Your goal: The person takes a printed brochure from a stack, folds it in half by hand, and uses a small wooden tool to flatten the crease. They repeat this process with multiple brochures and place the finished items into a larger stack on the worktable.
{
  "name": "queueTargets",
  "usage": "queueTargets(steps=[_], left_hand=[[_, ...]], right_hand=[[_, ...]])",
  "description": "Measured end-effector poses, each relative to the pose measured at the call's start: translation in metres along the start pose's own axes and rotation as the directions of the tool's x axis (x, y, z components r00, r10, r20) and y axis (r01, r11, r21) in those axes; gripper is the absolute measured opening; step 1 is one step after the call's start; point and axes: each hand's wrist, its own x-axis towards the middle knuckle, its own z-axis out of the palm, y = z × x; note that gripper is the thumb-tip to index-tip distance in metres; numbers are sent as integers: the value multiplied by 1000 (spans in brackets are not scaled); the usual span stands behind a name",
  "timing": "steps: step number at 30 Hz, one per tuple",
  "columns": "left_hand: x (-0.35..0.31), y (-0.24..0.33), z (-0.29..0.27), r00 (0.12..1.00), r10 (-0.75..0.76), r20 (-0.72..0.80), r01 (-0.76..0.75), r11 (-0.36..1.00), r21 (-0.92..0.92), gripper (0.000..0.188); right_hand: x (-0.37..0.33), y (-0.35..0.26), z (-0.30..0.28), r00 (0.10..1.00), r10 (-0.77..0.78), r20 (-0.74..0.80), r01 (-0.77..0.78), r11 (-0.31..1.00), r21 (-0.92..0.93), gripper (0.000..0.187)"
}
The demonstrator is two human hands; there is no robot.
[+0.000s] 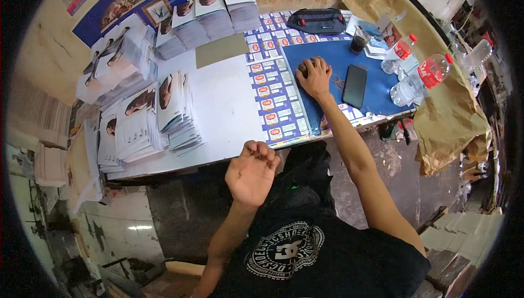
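My right hand rests on the blue mat, its fingers curled over a small dark rounded object that they mostly hide. Beside it lie thin brown loops, which look like rubber bands, and a black phone. My left hand hovers at the table's front edge, palm turned up and bare, with loosely bent fingers and nothing in it. Left of that hand, fanned piles of folded printed sheets lie on the white table surface.
Tall stacks of printed sheets stand at the back left, near a grey-brown board. Along the back sits a black pouch. A cup of dark drink and plastic bottles stand at right, beside brown paper.
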Motion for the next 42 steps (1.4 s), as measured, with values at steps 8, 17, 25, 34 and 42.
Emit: queueTargets(steps=[8, 17, 25, 34, 42], left_hand=[[12, -76, 69, 919, -304, 252, 247, 941, 233, 42], [-37, -133, 114, 64, -276, 959, -165, 945, 283, 74], [-46, -131, 72, 310, -174, 935, 32, 984, 173, 62], [-9, -60, 64, 344, -464, 816, 326, 874, 360, 51], [-36, -89, 44, 631, 176, 755, 25, 969, -247, 60]], right_hand=[[2, 9, -7, 999, 35, 1, -35, 991, 128, 30], [-1, 1, -18, 985, 144, 96, -163, 960, 229, 66], [1, 7, -15, 980, 171, 106, -193, 947, 255, 73], [8, 8, -13, 986, 139, 86, -156, 962, 223, 69], [-2, 6, -14, 988, 122, 92, -142, 958, 247, 65]])
